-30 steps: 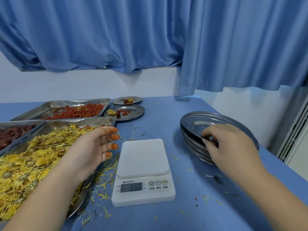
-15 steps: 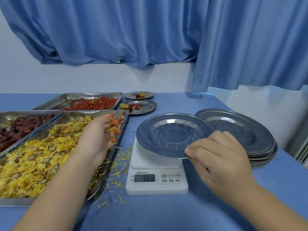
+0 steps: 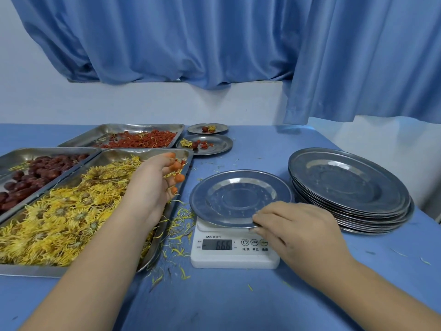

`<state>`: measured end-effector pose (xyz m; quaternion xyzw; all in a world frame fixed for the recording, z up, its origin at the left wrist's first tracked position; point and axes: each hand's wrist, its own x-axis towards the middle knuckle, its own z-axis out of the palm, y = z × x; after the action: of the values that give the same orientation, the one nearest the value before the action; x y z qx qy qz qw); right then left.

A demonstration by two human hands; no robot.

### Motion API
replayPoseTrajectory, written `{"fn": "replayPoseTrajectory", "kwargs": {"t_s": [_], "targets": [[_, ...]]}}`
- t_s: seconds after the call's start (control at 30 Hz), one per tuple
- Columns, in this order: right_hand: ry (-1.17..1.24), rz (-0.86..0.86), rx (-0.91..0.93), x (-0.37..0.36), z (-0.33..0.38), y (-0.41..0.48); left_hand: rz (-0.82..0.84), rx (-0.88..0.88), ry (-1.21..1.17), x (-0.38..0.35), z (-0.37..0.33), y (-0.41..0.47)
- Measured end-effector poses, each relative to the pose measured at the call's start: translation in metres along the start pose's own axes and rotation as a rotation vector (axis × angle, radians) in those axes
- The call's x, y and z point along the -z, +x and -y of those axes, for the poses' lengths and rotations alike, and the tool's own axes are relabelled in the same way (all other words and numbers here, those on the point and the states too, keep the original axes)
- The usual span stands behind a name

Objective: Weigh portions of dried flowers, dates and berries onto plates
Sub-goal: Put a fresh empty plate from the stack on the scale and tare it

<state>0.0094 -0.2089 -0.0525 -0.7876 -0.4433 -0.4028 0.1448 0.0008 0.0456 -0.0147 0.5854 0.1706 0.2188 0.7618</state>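
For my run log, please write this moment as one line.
plate: empty, over scale | right hand: pinches plate rim | left hand: over dried flowers, grip unclear

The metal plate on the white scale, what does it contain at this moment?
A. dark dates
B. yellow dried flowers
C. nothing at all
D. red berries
C: the plate on the scale shows only bare metal, while the right hand holds its near rim.
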Motion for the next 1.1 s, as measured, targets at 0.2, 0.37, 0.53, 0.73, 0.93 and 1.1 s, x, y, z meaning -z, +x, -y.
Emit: {"fn": "replayPoseTrajectory", "kwargs": {"t_s": [0.2,0.37,0.53,0.73,0.93,1.1], "targets": [[0.095,0.153,-0.093,0.003,0.008,0.000,0.013,-0.035,0.120,-0.001,-0.001,-0.004],[0.217,0.205,-0.218,0.013,0.004,0.000,-0.004,-0.293,0.630,-0.005,0.002,-0.013],[0.277,0.419,-0.190,0.032,-0.017,0.000,-0.007,-0.437,0.826,0.000,-0.001,-0.019],[0.233,0.696,-0.146,0.027,-0.014,-0.006,0.012,-0.548,1.042,0.018,0.010,-0.026],[0.219,0.758,-0.212,0.023,-0.010,-0.008,0.052,-0.559,1.130,0.018,0.020,-0.029],[0.208,0.790,-0.269,0.023,-0.008,-0.007,0.107,-0.536,0.935,0.017,0.019,-0.032]]}}
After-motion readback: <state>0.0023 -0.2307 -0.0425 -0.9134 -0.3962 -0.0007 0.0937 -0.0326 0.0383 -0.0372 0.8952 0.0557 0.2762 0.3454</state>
